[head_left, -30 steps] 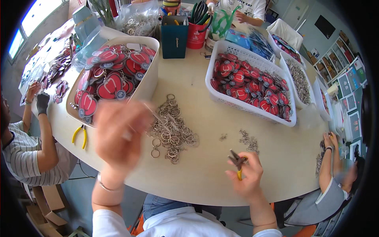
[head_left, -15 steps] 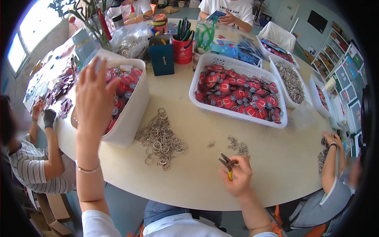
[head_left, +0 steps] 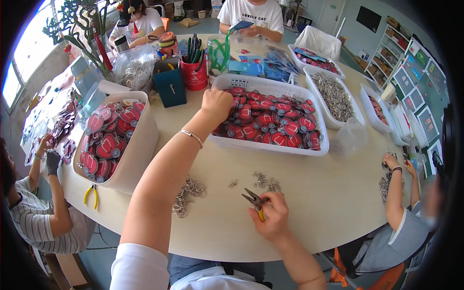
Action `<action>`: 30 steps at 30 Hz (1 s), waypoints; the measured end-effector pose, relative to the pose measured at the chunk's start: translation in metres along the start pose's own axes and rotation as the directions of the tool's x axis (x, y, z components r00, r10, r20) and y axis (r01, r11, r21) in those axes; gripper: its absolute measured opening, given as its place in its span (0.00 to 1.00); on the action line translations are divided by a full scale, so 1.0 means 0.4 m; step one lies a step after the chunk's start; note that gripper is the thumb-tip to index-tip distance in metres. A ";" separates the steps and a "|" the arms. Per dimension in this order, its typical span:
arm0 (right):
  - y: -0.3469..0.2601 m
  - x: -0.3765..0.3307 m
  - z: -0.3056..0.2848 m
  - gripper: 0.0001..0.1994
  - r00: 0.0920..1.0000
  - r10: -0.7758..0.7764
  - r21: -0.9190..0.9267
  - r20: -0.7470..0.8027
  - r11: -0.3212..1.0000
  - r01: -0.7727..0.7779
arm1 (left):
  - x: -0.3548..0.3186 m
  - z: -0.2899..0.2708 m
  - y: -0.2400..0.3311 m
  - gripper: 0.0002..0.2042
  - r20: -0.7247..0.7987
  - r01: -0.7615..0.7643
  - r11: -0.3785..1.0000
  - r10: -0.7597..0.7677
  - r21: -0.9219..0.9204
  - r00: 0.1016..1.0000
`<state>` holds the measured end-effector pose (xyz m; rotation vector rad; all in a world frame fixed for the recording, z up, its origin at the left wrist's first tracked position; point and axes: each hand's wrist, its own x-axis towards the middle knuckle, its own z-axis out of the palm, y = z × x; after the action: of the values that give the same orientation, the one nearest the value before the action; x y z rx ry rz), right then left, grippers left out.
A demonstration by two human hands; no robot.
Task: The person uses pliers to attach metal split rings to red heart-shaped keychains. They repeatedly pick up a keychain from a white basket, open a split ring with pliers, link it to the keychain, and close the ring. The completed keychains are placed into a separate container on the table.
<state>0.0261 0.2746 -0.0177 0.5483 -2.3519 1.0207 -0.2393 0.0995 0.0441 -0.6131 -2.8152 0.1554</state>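
Note:
My left hand (head_left: 217,104) is at the left end of a white plastic basket (head_left: 323,121) full of flat red charms (head_left: 278,116). Its fingers are curled down against the charms, and their tips are hidden. My right hand (head_left: 273,220) is closed around pliers with yellow handles (head_left: 261,213), whose dark jaws are parted and point up and left. Just beyond the jaws lie small piles of metal clasps or links (head_left: 261,180). Partly behind my left forearm is a heap of metal key rings (head_left: 186,193).
A tall cream bin (head_left: 137,150) of red charms stands left, beside yellow-handled pliers (head_left: 92,197). Behind are a red pot (head_left: 194,77) of scissors and a dark teal box (head_left: 169,89). A basket of metal parts (head_left: 333,96) stands right. Other people work around the table.
My left hand has moved from above the cream bin, fingers spread, right to the white basket, fingers now curled. My right hand still holds the pliers. The whole view has shifted slightly.

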 end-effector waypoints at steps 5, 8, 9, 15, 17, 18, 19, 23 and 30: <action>0.006 -0.009 0.015 0.08 0.979 0.201 0.074 -0.030 0.977 -0.199 | -0.097 -0.056 0.038 0.07 -0.250 0.089 0.834 -0.263 -0.545 0.932; 0.009 -0.004 0.023 0.06 0.953 0.301 0.068 0.025 0.951 -0.302 | -0.234 -0.091 0.017 0.15 -0.111 -0.026 0.230 -0.367 -0.973 0.923; 0.009 0.006 0.023 0.06 0.953 0.297 0.031 0.061 0.954 -0.299 | -0.292 -0.112 0.019 0.17 -0.017 0.003 0.061 -0.336 -0.998 0.942; 0.035 0.134 0.059 0.05 0.955 0.193 -0.140 0.225 0.976 -0.165 | -0.523 -0.102 0.079 0.11 0.330 0.156 -0.502 -0.279 -0.851 0.902; 0.059 0.163 0.092 0.05 0.951 0.166 -0.170 0.259 0.978 -0.124 | -0.557 -0.078 0.090 0.09 0.419 0.206 -0.578 -0.263 -0.790 0.869; 0.067 0.169 0.101 0.05 0.943 0.168 -0.161 0.287 0.979 -0.126 | -0.568 -0.069 0.098 0.08 0.451 0.226 -0.602 -0.254 -0.766 0.855; 0.074 0.173 0.106 0.05 0.934 0.172 -0.153 0.313 0.980 -0.129 | -0.572 -0.061 0.102 0.07 0.483 0.245 -0.625 -0.243 -0.741 0.841; 0.082 0.184 0.114 0.05 0.906 0.208 -0.186 0.370 0.971 -0.147 | -0.578 -0.044 0.105 0.07 0.551 0.319 -0.653 -0.182 -0.687 0.815; 0.081 0.175 0.113 0.06 0.910 0.208 -0.215 0.360 0.967 -0.136 | -0.585 -0.036 0.127 0.15 0.557 0.368 -0.618 -0.140 -0.695 0.818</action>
<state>-0.0598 0.2499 -0.0202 0.5089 -2.8493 0.8108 -0.0098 0.0477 -0.0026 0.3123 -1.8922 -2.9155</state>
